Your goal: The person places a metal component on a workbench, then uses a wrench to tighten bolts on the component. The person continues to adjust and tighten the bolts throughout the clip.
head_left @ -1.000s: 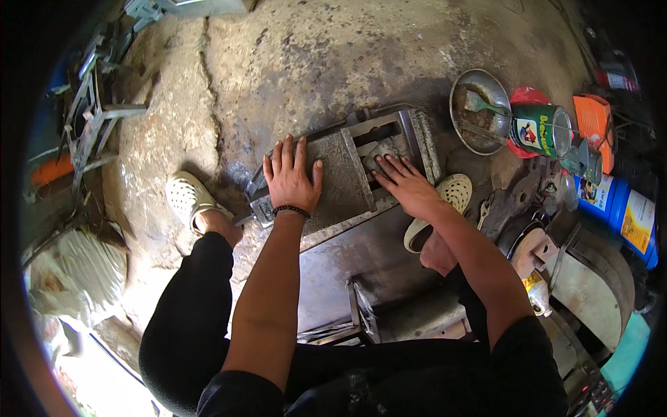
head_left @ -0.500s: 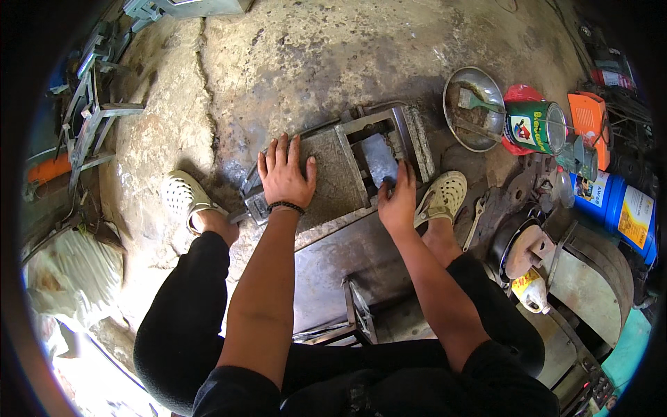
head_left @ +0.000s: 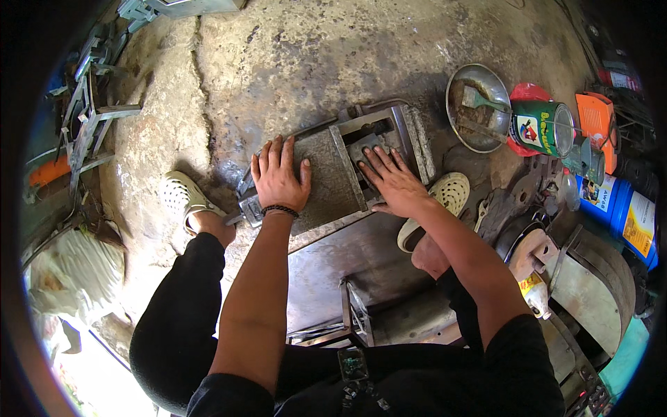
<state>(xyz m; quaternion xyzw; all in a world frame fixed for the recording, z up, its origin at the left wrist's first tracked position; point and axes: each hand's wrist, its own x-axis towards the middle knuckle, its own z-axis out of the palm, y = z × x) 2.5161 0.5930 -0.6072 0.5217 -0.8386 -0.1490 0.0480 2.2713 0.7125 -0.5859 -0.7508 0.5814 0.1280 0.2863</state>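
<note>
A grey, rough-topped metal block (head_left: 321,182) with a framed opening at its right end lies on the floor between my feet. My left hand (head_left: 281,177) rests flat on its left part, fingers spread, a dark beaded bracelet (head_left: 279,209) round the wrist. Over the opening, my right hand (head_left: 397,184) lies palm down with its fingers splayed. Its fingertips are on or just above a smooth grey metal plate (head_left: 358,149) inside the frame, which it partly covers; I cannot tell whether they press on it. Neither hand grips anything.
At the right stand a metal bowl (head_left: 497,85) holding a paint brush (head_left: 479,99), a green can (head_left: 549,129), an orange box (head_left: 595,125) and a blue bucket (head_left: 615,208). A metal frame (head_left: 87,128) stands at the left. A metal sheet (head_left: 316,278) lies nearer me.
My right hand has gone from curled fingers at the plate's near right corner to spread flat over it. My right elbow has swung outward and my right foot has shifted. The left hand barely moved.
</note>
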